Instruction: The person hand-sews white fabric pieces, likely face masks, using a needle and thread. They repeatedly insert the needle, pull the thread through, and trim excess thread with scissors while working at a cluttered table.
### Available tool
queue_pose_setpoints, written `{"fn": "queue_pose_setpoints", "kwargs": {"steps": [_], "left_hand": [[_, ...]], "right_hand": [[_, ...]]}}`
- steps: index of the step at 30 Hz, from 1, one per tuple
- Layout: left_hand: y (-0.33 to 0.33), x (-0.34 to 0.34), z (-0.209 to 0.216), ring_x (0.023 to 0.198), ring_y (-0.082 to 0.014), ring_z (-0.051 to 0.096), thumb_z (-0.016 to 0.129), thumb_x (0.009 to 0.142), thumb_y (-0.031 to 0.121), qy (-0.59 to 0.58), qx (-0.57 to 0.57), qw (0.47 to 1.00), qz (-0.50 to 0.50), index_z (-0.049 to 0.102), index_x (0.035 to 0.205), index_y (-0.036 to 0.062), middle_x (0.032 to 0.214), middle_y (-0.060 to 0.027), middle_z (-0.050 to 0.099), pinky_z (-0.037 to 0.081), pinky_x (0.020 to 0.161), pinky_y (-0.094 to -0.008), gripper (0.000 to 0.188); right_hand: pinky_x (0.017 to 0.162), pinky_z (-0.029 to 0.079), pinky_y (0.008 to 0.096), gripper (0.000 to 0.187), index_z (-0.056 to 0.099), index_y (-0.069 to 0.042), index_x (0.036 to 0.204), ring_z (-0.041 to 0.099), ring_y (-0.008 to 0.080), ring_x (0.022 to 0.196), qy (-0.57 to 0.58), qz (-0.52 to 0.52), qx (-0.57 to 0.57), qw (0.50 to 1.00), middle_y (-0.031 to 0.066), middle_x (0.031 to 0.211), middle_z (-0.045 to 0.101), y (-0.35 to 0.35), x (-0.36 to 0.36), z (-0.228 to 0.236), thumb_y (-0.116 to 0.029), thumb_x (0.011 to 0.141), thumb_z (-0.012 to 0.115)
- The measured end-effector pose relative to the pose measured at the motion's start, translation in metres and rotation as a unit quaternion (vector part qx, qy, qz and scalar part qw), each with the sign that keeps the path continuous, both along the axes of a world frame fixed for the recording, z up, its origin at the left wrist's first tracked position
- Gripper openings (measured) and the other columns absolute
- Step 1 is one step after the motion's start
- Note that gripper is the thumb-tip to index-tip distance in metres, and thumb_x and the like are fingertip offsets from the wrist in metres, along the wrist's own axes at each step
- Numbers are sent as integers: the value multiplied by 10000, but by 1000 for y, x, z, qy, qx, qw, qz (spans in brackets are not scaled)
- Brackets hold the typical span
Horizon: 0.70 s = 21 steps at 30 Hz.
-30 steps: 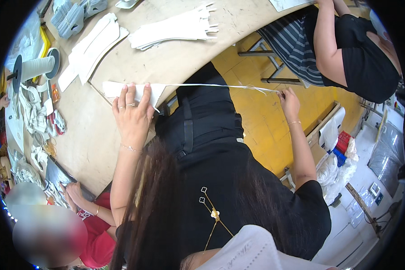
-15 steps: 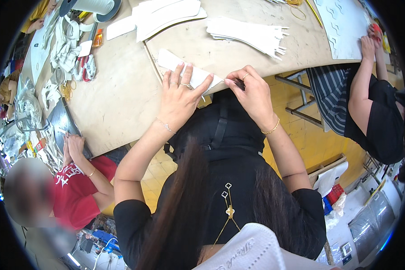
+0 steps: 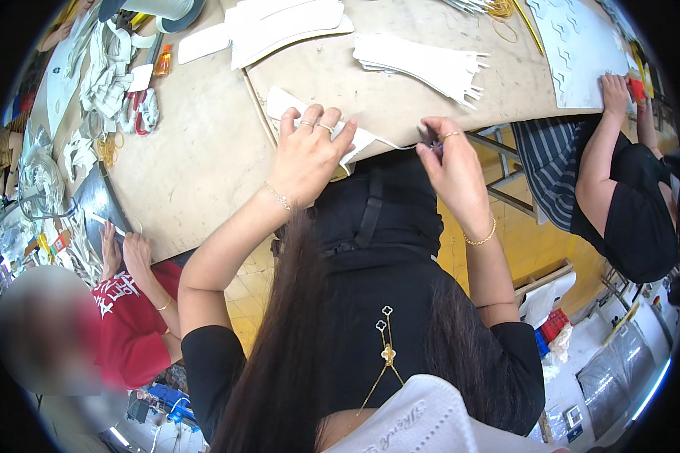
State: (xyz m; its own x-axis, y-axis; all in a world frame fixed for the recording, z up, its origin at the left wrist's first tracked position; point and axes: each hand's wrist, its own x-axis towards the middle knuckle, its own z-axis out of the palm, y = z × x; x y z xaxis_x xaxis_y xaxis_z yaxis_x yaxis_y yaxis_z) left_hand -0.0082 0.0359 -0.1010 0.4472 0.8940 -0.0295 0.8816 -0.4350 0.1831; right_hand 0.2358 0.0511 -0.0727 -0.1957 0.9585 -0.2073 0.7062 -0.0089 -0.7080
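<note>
A white flat tapered piece [image 3: 283, 102] lies at the table's front edge, partly hidden under my left hand [image 3: 310, 155]. That hand holds it down with bent fingers and thumb. From the piece's narrow right end, a thin white strip [image 3: 391, 144] stretches across to my right hand [image 3: 455, 162]. My right fingers are closed around a small dark tool [image 3: 428, 137] that meets the strip's end; its exact kind is hard to make out. Farther back lies a stack of similar white pieces [image 3: 412, 60] with narrow tails at their right ends.
More white panels [image 3: 287, 26] are stacked at the back. A small orange bottle [image 3: 163, 60] and red-handled tool [image 3: 138, 112] lie to the left. A co-worker in a red shirt [image 3: 132, 325] sits left; another's arm [image 3: 601, 140] reaches over a white sheet [image 3: 578, 53] at right.
My right hand has moved right, away from the piece, drawing the white strip out straight. The dark tool now shows in its fingers. My left-hand fingers are more bent on the piece.
</note>
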Motion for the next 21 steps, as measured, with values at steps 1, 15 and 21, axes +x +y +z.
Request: {"fn": "queue_pose_setpoints", "kwargs": {"steps": [1, 15, 21], "left_hand": [[2, 1, 0, 1188, -265, 545, 704, 899, 273, -17, 16, 1000, -7, 662, 1216, 199, 1183, -54, 594, 357, 1010, -498, 328], [10, -4, 48, 745, -297, 647, 685, 935, 238, -201, -248, 944, 80, 698, 914, 68, 795, -114, 726, 376, 888, -375, 172], [-5, -2, 56, 744, -268, 656, 716, 918, 261, -238, -272, 926, 108, 717, 900, 52, 808, -112, 731, 394, 879, -363, 209]], "right_hand": [[847, 544, 425, 332, 591, -30, 1221, 675, 357, 982, -12, 22, -11, 1000, 163, 1111, 640, -5, 0, 2, -66, 904, 681], [787, 569, 372, 314, 630, 3, 1195, 695, 307, 901, 5, 14, -13, 1000, 130, 1251, 635, -38, -21, 1, -53, 894, 701], [771, 574, 342, 339, 601, 26, 1219, 695, 287, 891, 57, 0, -14, 998, 148, 1326, 598, -43, -33, -7, -40, 904, 708]]}}
